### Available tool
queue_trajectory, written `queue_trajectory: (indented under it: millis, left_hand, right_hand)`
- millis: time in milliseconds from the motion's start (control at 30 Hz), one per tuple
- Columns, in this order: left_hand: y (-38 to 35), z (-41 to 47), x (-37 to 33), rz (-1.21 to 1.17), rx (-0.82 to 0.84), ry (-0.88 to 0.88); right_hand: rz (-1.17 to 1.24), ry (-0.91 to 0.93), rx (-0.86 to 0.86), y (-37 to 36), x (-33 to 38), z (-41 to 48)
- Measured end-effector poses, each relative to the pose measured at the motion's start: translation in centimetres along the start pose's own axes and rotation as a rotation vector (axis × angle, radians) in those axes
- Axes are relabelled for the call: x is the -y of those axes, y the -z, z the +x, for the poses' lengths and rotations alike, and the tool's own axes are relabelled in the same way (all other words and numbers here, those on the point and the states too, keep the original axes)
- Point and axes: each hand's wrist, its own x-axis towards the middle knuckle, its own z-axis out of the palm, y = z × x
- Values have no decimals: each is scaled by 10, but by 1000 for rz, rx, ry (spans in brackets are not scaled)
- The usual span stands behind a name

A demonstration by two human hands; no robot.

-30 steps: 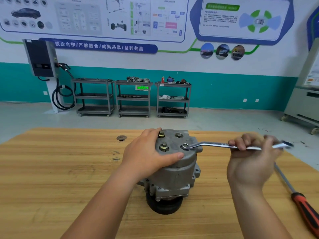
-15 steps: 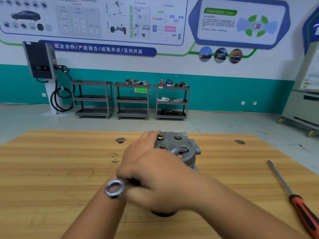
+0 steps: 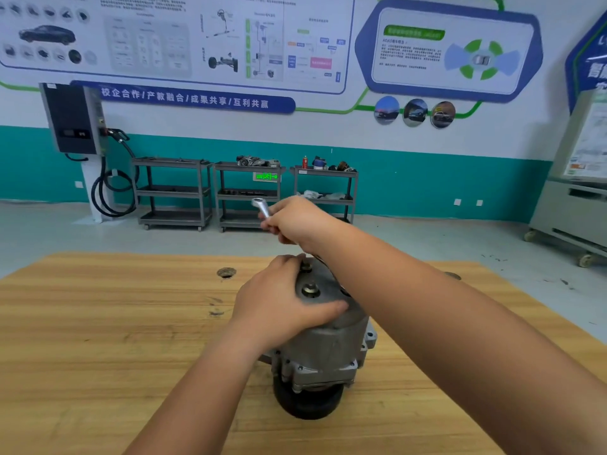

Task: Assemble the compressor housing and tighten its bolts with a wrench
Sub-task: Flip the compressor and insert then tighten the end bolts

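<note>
Your compressor housing (image 3: pixel 331 343) stands upright in the middle of the frame on the wooden worktop (image 3: pixel 98 323). Its black wheel (image 3: pixel 308 402) is at the bottom. The parts look put together already, so the building part seems done. What is left is the bolts.

Your left grip (image 3: pixel 279 310) is wrapped over the top of the housing. The fingers curl over the far edge and the thumb presses across the near side. It holds the housing steady.

Your right grip (image 3: pixel 295 224) is closed tight round the wrench (image 3: pixel 261 206), just above the housing and a bit above the middle of the frame. One ring end of the wrench pokes up out of that grip. The other end is hidden behind your grip and arm, so I cannot tell if it sits on a bolt.

Two bolts show on top. The near bolt (image 3: pixel 310 289) is just beside your left thumb, and the far bolt (image 3: pixel 306 267) is by your fingertips. Both sit low in the lid, so they look screwed in, but I cannot tell how tight. Your right arm covers the other side of the top, so any bolts there are hidden.

My guess is that you are in the middle of the tightening. Every bolt needs a turn with the wrench before the job is done.
</note>
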Motion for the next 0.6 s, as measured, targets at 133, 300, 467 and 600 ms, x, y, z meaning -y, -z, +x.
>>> queue_trajectory:
  millis: [133, 300, 467, 600]
  left_hand:
    - [1, -4, -2, -13, 36, -22]
    - [-1, -2, 3, -29, 23, -19]
    - [-2, -2, 2, -8, 24, -18]
    - [-2, -3, -2, 15, 11, -10]
  right_hand:
    - [196, -149, -207, 28, -17, 15]
    - [952, -148, -491, 63, -59, -5]
    - [1377, 102, -815, 69, -96, -62]
    - [1378, 513, -992, 52, -101, -122]
